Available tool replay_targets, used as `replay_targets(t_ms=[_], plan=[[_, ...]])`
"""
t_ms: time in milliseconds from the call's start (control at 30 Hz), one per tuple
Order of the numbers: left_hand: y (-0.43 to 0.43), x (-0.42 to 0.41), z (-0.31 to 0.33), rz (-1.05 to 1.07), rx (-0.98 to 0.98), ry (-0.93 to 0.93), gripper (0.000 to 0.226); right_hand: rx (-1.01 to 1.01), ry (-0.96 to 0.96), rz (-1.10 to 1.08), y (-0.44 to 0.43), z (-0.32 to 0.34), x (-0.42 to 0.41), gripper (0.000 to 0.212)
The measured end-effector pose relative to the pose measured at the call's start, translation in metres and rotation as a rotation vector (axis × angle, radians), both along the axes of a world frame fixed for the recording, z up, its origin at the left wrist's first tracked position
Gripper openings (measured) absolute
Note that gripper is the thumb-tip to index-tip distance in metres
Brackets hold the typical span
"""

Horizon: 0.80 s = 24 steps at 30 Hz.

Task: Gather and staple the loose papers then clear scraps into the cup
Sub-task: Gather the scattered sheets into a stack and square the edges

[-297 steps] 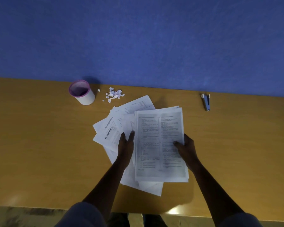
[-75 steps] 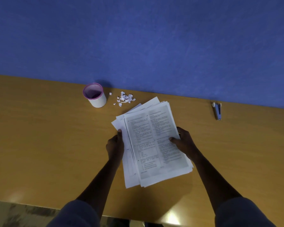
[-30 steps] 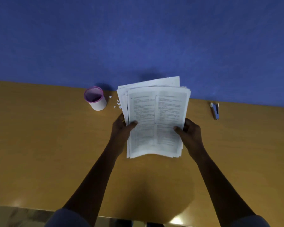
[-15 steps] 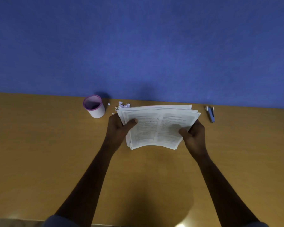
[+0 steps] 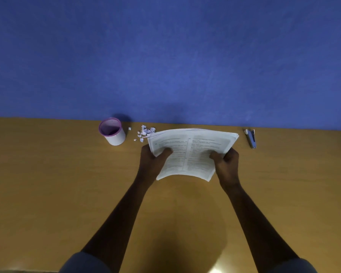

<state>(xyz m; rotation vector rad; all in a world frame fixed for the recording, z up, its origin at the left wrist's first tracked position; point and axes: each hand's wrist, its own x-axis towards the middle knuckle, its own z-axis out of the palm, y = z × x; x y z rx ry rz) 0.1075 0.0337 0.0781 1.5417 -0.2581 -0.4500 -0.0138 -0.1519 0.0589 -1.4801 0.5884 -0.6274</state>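
You hold the stack of printed papers (image 5: 191, 152) between both hands above the wooden desk (image 5: 47, 184); it was spread flat on the desk ten seconds ago and upright a second ago, and now it tilts forward, slightly bowed. Your left hand (image 5: 152, 160) pinches its left edge, thumb on top; your right hand (image 5: 226, 162) pinches the right edge. Paper scraps (image 5: 145, 132) lie just beyond the stack's left corner, beside the purple-rimmed cup (image 5: 112, 132). What seems a blue stapler (image 5: 251, 137) lies right.
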Motion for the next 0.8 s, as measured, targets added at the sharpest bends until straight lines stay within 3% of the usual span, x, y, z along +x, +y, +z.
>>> replay_targets(t_ms=[267, 467, 800], plan=[[0.016, 0.011, 0.000, -0.117, 0.034, -0.064, 0.042, -0.065, -0.015, 0.084, -0.015, 0.003, -0.011, 0.049], [0.012, 0.018, 0.004, -0.128, 0.008, -0.003, 0.040, -0.058, 0.018, 0.144, -0.012, 0.009, -0.005, 0.033], [-0.005, 0.008, -0.003, -0.012, 0.085, 0.023, 0.045, 0.022, 0.049, 0.011, -0.006, -0.001, 0.004, 0.042]])
